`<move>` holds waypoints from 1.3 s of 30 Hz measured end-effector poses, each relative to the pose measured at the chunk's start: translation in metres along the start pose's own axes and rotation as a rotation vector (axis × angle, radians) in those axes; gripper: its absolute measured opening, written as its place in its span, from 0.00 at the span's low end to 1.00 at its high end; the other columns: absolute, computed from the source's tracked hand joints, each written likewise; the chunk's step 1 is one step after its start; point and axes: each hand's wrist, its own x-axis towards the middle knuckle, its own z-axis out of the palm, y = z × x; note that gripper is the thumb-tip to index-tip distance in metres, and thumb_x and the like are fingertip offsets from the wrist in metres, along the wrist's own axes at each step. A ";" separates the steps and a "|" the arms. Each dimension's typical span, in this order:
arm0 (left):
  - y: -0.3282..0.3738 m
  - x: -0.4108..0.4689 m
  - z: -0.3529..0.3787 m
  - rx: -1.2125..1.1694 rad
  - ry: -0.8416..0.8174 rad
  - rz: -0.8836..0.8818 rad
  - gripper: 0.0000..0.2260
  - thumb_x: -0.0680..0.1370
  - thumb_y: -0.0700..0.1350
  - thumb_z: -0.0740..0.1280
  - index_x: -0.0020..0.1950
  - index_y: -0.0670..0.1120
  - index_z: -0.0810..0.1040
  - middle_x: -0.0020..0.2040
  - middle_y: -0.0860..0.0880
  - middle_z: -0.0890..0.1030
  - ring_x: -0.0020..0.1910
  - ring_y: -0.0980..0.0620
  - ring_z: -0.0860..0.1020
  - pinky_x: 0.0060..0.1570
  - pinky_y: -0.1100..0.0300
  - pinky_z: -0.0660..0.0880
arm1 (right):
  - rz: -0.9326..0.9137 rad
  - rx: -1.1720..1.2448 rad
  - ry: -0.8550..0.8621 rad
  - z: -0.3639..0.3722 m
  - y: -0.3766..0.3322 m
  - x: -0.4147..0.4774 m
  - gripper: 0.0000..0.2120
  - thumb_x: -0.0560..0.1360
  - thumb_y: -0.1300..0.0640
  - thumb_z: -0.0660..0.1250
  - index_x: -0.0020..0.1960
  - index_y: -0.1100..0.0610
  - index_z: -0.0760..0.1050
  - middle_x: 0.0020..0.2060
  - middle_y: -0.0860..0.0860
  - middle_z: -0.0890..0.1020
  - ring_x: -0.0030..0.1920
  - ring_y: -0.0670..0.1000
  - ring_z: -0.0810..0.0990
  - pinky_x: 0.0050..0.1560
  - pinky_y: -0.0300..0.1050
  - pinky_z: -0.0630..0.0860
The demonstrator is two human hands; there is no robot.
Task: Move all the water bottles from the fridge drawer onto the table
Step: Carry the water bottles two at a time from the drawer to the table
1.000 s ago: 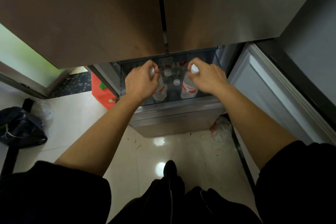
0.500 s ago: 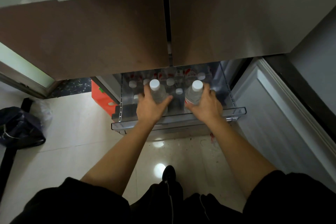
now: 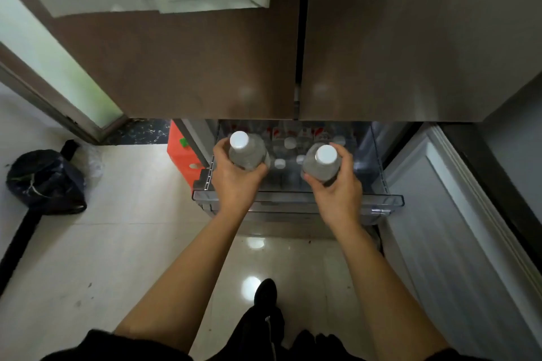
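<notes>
The clear fridge drawer [image 3: 393, 199] is pulled out below the two brown fridge doors. My left hand [image 3: 234, 182] grips a clear water bottle [image 3: 247, 151] with a white cap, raised above the drawer's left side. My right hand [image 3: 340, 187] grips a second white-capped water bottle [image 3: 321, 165] above the drawer's right side. Both bottles stand upright. Several more bottles [image 3: 290, 143] with white caps and red labels stand in the drawer behind and between my hands. The table is out of view.
An open white fridge door [image 3: 457, 228] stands on the right. An orange box [image 3: 183, 155] sits left of the drawer, a dark bag [image 3: 47, 182] lies on the tiled floor at far left. My foot [image 3: 265, 293] is on the floor below the drawer.
Both hands went from gripping the bottles by their tops down in the drawer to holding their bodies, and have lifted them up out of the drawer. The view has risen and tilted back.
</notes>
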 end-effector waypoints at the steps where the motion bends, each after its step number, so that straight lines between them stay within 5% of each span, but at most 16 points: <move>1: 0.005 -0.006 -0.010 -0.015 0.031 0.025 0.34 0.66 0.49 0.80 0.66 0.59 0.66 0.56 0.59 0.75 0.56 0.53 0.76 0.56 0.62 0.73 | -0.040 0.037 -0.014 -0.002 -0.007 -0.004 0.37 0.68 0.55 0.80 0.69 0.38 0.65 0.66 0.48 0.77 0.66 0.52 0.75 0.62 0.48 0.76; 3: 0.015 -0.019 -0.033 -0.032 0.089 0.064 0.33 0.67 0.49 0.80 0.61 0.67 0.65 0.53 0.66 0.73 0.55 0.58 0.74 0.49 0.73 0.70 | -0.102 0.110 -0.051 -0.002 -0.022 -0.013 0.38 0.68 0.56 0.80 0.70 0.38 0.65 0.66 0.46 0.77 0.67 0.50 0.75 0.64 0.53 0.76; 5: 0.024 -0.032 -0.055 -0.058 0.153 0.076 0.31 0.68 0.49 0.80 0.61 0.66 0.66 0.55 0.64 0.74 0.55 0.60 0.75 0.47 0.78 0.69 | -0.134 0.181 -0.089 0.000 -0.034 -0.023 0.38 0.68 0.56 0.80 0.70 0.38 0.64 0.64 0.42 0.76 0.66 0.49 0.75 0.64 0.54 0.77; 8: 0.029 -0.055 -0.092 -0.144 0.256 0.104 0.31 0.68 0.46 0.80 0.67 0.53 0.72 0.61 0.55 0.78 0.55 0.63 0.77 0.54 0.69 0.77 | -0.182 0.237 -0.187 0.005 -0.050 -0.045 0.38 0.68 0.56 0.80 0.70 0.40 0.64 0.57 0.34 0.74 0.63 0.43 0.74 0.63 0.51 0.77; 14: 0.019 -0.102 -0.178 -0.117 0.368 0.114 0.27 0.69 0.45 0.80 0.60 0.63 0.73 0.55 0.66 0.78 0.58 0.62 0.77 0.53 0.69 0.77 | -0.337 0.208 -0.408 0.036 -0.088 -0.098 0.35 0.69 0.55 0.80 0.70 0.43 0.66 0.60 0.40 0.76 0.59 0.37 0.72 0.59 0.41 0.75; 18: -0.006 -0.139 -0.244 -0.085 0.452 0.082 0.27 0.69 0.44 0.80 0.62 0.61 0.72 0.57 0.60 0.78 0.57 0.58 0.77 0.55 0.65 0.76 | -0.427 0.158 -0.590 0.068 -0.112 -0.151 0.37 0.68 0.56 0.79 0.71 0.42 0.65 0.65 0.46 0.76 0.62 0.45 0.73 0.60 0.46 0.74; 22: -0.041 -0.182 -0.325 -0.029 0.509 0.021 0.31 0.70 0.42 0.79 0.68 0.57 0.71 0.56 0.65 0.75 0.55 0.62 0.73 0.49 0.78 0.69 | -0.545 0.136 -0.694 0.111 -0.134 -0.226 0.37 0.70 0.57 0.78 0.72 0.42 0.64 0.64 0.45 0.75 0.62 0.47 0.72 0.60 0.46 0.72; 31: -0.154 -0.341 -0.570 0.085 0.649 -0.119 0.32 0.69 0.45 0.80 0.70 0.52 0.70 0.65 0.54 0.74 0.63 0.53 0.72 0.58 0.62 0.71 | -0.710 0.137 -1.032 0.244 -0.200 -0.473 0.36 0.70 0.58 0.77 0.71 0.41 0.64 0.62 0.42 0.76 0.60 0.47 0.74 0.64 0.53 0.75; 37: -0.221 -0.435 -0.710 0.150 0.853 -0.247 0.35 0.67 0.41 0.81 0.70 0.52 0.70 0.63 0.53 0.71 0.64 0.50 0.73 0.62 0.51 0.75 | -0.773 0.141 -1.302 0.325 -0.238 -0.639 0.36 0.71 0.55 0.77 0.68 0.34 0.59 0.56 0.26 0.70 0.58 0.30 0.71 0.60 0.36 0.71; 39: -0.239 -0.452 -0.743 0.155 0.905 -0.284 0.36 0.67 0.41 0.81 0.71 0.51 0.70 0.64 0.52 0.71 0.65 0.49 0.72 0.63 0.50 0.74 | -0.769 0.153 -1.370 0.349 -0.248 -0.682 0.36 0.71 0.55 0.77 0.71 0.38 0.61 0.59 0.31 0.72 0.59 0.35 0.72 0.61 0.40 0.72</move>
